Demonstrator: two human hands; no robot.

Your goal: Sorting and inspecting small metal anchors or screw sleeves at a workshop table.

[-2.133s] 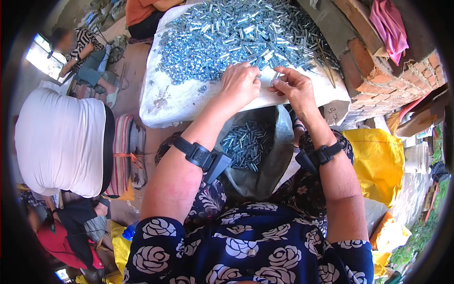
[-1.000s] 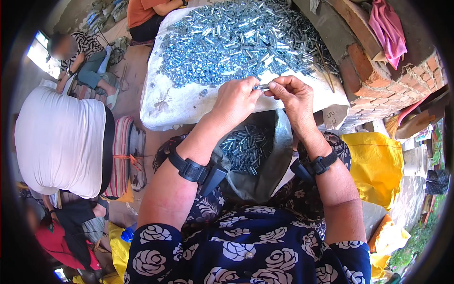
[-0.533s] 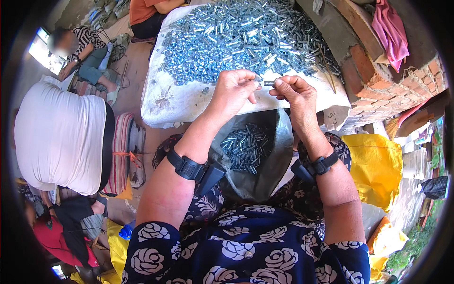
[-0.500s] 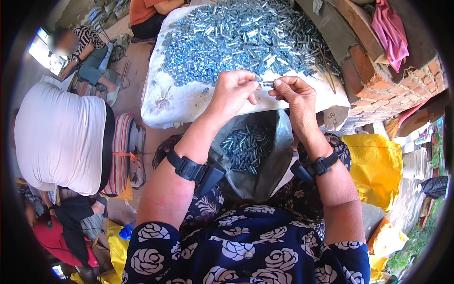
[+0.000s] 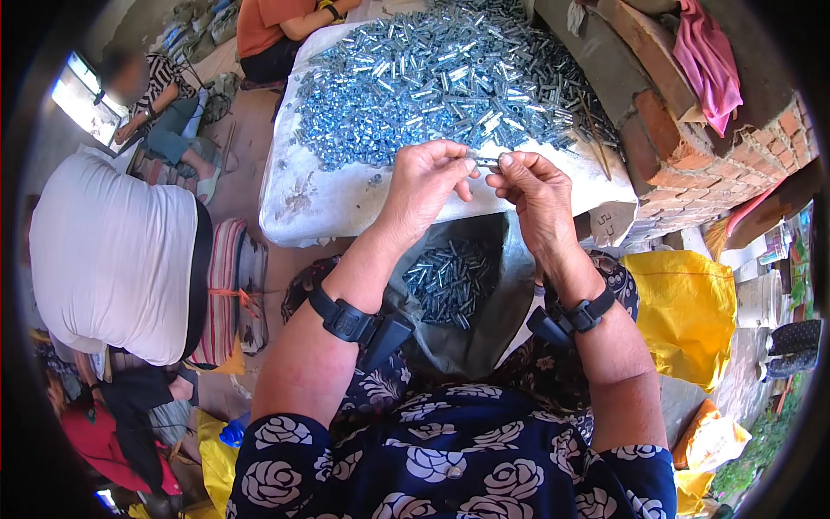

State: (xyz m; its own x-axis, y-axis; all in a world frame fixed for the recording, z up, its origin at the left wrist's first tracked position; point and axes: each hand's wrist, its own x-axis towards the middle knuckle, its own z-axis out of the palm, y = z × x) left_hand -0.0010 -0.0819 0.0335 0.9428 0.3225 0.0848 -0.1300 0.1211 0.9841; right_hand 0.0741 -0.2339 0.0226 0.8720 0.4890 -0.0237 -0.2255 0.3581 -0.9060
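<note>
Roses in white pattern the dark blue shirt [image 5: 450, 463] of a person at work, nearest in the scene, with a black strap [image 5: 350, 322] around each forearm. Just beyond the shirt, between the person's patterned trouser legs, a dark grey sack [image 5: 488, 342] gapes open, and slim metal tubes [image 5: 450, 281] lie heaped inside it. Farther on, above the near edge of a white-covered table [image 5: 303, 216], both hands meet over one small metal piece [image 5: 488, 162]. It lies crosswise between the fingertips, well above the sack's mouth and clear of the pile. The right hand [image 5: 538, 195] has thumb and forefinger closed on its right end, the other fingers curled beneath. The left hand [image 5: 424, 182] is pinched on metal at its left end, the remaining fingers loosely bent; whether one part or two joined parts sit there is too small to tell. Beyond the hands, a broad pile [image 5: 450, 78] of shiny tubes and smaller bits spreads over the table's far part. To the right stand a yellow sack [image 5: 687, 307] and, farther off, brickwork [image 5: 692, 195] with a pink cloth [image 5: 709, 69]. To the left sits a big white bundle [image 5: 112, 255]. At far left are a person in an orange top [image 5: 264, 22] and another in a striped top [image 5: 164, 82].
</note>
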